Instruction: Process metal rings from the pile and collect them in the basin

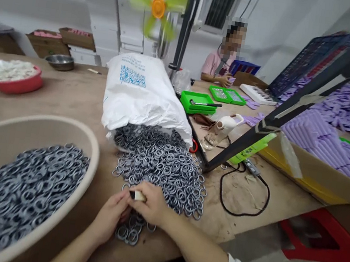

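Grips a small pale block [140, 196] with a dark end in the right hand [154, 202], above the table [77, 95]. Curls the left hand [112, 210] just beside that dark end; cannot tell whether gripping anything. Has loose grey rings [172, 168] just beyond, heaped at a white sack's [143, 101] mouth, and more rings [28, 196] in a beige tub [11, 136] at left.

one left hand [111, 210] and one right hand [153, 200]. one small pale thing [140, 196], one big tub [94, 158], one white sack [155, 101], one red bowl [24, 86], one metal bowl [60, 63], one green fan [158, 7], one other person [211, 66]. too many gray rings [171, 166] to count.
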A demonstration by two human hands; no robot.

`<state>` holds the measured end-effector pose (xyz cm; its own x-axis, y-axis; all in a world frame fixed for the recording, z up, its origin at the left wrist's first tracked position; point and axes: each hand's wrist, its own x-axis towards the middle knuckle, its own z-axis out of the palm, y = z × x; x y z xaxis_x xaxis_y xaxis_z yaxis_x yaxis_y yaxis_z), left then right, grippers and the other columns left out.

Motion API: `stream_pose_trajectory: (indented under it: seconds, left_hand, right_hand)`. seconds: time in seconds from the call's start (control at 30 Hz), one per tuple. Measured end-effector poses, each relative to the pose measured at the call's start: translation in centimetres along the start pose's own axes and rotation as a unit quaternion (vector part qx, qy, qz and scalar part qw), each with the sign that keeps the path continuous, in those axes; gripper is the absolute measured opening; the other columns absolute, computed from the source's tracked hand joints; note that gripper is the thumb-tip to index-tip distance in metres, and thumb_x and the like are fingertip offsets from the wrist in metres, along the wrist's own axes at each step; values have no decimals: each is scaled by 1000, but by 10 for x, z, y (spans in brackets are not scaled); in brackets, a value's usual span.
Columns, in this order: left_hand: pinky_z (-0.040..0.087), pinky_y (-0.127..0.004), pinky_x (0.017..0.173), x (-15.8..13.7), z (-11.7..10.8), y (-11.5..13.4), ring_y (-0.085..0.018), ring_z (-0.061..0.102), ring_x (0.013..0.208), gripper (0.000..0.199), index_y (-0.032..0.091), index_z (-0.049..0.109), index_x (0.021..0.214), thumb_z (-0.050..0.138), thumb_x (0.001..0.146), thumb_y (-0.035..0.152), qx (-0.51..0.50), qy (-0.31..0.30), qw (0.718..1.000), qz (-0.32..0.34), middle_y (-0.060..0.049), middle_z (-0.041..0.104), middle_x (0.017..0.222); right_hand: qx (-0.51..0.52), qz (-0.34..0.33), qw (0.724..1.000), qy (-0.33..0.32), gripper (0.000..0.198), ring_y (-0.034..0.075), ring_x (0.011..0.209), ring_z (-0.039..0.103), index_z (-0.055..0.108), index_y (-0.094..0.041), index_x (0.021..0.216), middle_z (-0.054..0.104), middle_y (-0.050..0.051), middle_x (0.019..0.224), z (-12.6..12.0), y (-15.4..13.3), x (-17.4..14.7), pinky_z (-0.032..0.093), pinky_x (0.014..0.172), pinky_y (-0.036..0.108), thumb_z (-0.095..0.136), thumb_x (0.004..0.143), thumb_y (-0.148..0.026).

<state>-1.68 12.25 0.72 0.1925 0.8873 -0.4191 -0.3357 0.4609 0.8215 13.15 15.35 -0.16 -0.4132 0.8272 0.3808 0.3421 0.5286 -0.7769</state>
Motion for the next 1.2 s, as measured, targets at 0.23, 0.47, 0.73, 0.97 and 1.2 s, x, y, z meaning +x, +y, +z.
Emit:
stream_pose_trajectory:
  seconds: [0.23,0.47,0.73,0.97,1.2]
  left_hand:
    - [18,-17,40,-16,25,16,-3,18,40,48,19,47,73,77,71,56,-63,-47,996,51,12,28,48]
    - [17,-17,40,-47,40,20,-3,20,39,48,19,43,69,73,76,56,-74,-49,993,79,11,29,47]
    - [20,-16,39,-59,29,10,-3,20,38,47,19,42,68,70,80,56,-98,9,992,80,12,27,45]
    - [20,-17,39,-59,30,12,-3,22,38,48,19,42,66,67,81,57,-125,20,989,79,11,28,45]
    - [21,-18,40,-58,32,13,-4,25,39,48,19,41,65,69,82,54,-140,61,986,73,10,28,47]
  right_hand:
    - [84,75,991,70,31,10,60,44,57,-19,81,49,-6,66,-7,-28,0,37,60,23,59,90,-49]
    - [119,78,981,135,33,10,63,47,56,-20,80,51,-5,67,-4,-57,-14,41,64,25,57,91,-51]
    - [186,83,979,31,43,11,70,56,60,-19,89,61,-2,76,4,-58,-13,45,67,24,60,87,-62]
    - [61,41,997,39,49,11,61,49,59,-19,79,54,-2,66,-9,-65,-14,37,60,24,42,97,-62]
    - [-115,-12,993,-2,46,12,60,47,63,-19,77,57,0,65,-13,-72,-26,29,58,25,45,97,-57]
